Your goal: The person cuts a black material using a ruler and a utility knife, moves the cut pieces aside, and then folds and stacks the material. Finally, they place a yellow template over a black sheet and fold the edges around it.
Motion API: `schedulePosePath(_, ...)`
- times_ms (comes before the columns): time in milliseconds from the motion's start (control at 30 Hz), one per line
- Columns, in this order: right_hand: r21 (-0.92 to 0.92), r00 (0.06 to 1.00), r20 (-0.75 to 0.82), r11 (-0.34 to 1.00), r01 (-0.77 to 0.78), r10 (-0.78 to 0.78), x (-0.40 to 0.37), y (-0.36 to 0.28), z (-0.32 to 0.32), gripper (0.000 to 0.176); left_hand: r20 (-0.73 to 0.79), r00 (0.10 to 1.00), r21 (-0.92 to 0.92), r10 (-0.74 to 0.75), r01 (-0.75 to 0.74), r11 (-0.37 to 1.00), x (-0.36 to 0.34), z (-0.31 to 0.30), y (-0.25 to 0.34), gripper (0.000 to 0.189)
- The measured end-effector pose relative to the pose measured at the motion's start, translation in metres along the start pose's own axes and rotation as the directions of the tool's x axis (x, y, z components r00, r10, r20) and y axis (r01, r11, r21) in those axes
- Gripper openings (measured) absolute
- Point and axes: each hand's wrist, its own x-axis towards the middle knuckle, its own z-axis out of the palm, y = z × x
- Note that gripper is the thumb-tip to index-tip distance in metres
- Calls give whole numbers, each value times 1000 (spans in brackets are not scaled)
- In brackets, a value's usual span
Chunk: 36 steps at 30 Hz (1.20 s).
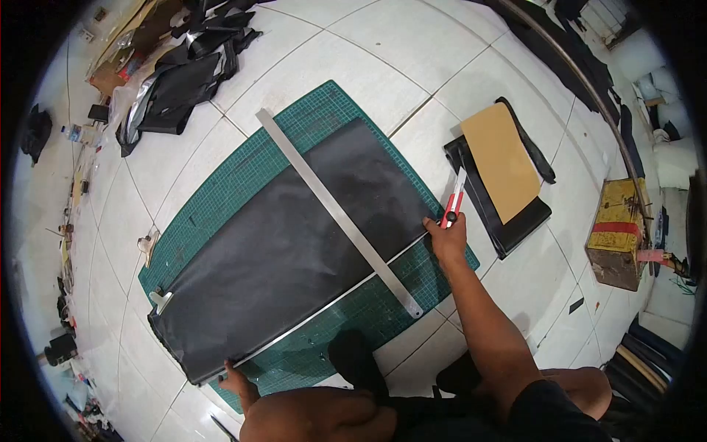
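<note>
1. The black sheet [280, 250] is lying flat on the green mat [324, 103] in front of us.
2. Our right hand [446, 237] is gripping a red knife [454, 200], fingers closed round it, at the sheet's near right corner.
3. Our left hand [237, 381] is touching the near left corner; we cannot tell how its fingers are set.
4. One ruler [335, 210] is lying across the sheet; a second ruler [317, 313] is running along its near edge.
5. A tan board [501, 158] is lying right of the mat.

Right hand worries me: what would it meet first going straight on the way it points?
Probably the black stack under the tan board, beyond the right hand and cutter; depth unclear.
</note>
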Motion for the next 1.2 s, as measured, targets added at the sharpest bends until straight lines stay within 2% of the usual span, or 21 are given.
schedulePosePath(67, -123, 989, -29, 982, 142, -146, -7, 2, -10, 47, 155, 928, -120, 338, -322, 939, 14, 4, 10, 71)
schedulePosePath(100, -193, 975, -30, 958, 212, -222, -12, 6, -17, 48, 200, 833, -216, 515, -475, 853, -3, 10, 41, 68)
schedulePosePath(133, -213, 974, 52, 951, 225, -219, -23, 4, -21, 49, 221, 711, -313, 668, -597, 739, -29, 20, 91, 64)
schedulePosePath(167, -231, 969, 137, 944, 235, -208, -41, 0, -21, 51, 264, 608, -377, 749, -649, 660, -57, 32, 133, 62)
schedulePosePath(200, -244, 957, 217, 939, 244, -192, -59, 0, -19, 52, 379, 545, -387, 748, -641, 663, -83, 46, 176, 58)
schedulePosePath(267, -176, 843, 413, 878, 445, -344, -88, 19, -10, 58, 472, 237, -376, 849, -817, 438, -135, 81, 246, 62)
schedulePosePath(300, -194, 824, 443, 860, 473, -353, -99, 23, -6, 57, 490, 115, -528, 864, -750, 400, -159, 109, 270, 65)
schedulePosePath(367, -235, 789, 501, 821, 520, -356, -117, 31, -2, 56, 418, -121, -411, 900, -909, 69, -207, 138, 299, 68)
schedulePosePath(467, -212, 742, 460, 751, 625, -488, -119, 58, 6, 52, 427, -200, -313, 882, -948, -63, -242, 176, 305, 71)
schedulePosePath(567, -133, 686, 573, 775, 618, -449, -121, 60, 9, 49, 457, -201, -322, 866, -945, -49, -247, 193, 300, 73)
schedulePosePath(667, -143, 685, 582, 775, 616, -438, -131, 57, 10, 52, 465, -220, -328, 858, -942, -64, -241, 198, 298, 74)
schedulePosePath(767, -111, 683, 567, 778, 618, -461, -130, 70, 15, 45, 437, -211, -393, 875, -919, -26, -241, 201, 296, 76)
schedulePosePath(867, -97, 741, 531, 839, 535, -411, -110, 18, -19, 45, 428, -219, -402, 877, -915, -32, -242, 202, 298, 77)
schedulePosePath(933, -206, 857, 332, 856, 474, -394, -55, 27, -34, 36, 451, -211, -383, 867, -923, -26, -245, 199, 297, 74)
schedulePosePath(967, -162, 893, 147, 880, 446, -425, -21, 26, -44, 33, 459, -215, -372, 862, -928, -34, -245, 198, 297, 73)
schedulePosePath(1000, -307, 813, 33, 768, 562, -582, 10, 10, -64, 38, 466, -219, -360, 857, -932, -43, -245, 197, 298, 72)
schedulePosePath(1033, -509, 824, 44, 697, 506, -565, 38, -3, -82, 40, 471, -224, -349, 853, -936, -53, -245, 196, 299, 71)
schedulePosePath(1100, -621, 710, -10, 561, 548, -704, 84, -3, -98, 38, 476, -222, -357, 851, -933, -44, -246, 195, 300, 70)
schedulePosePath(1200, -708, 803, 73, 537, 459, -591, 108, -5, -105, 35, 508, -195, -342, 839, -940, -11, -247, 184, 308, 75)
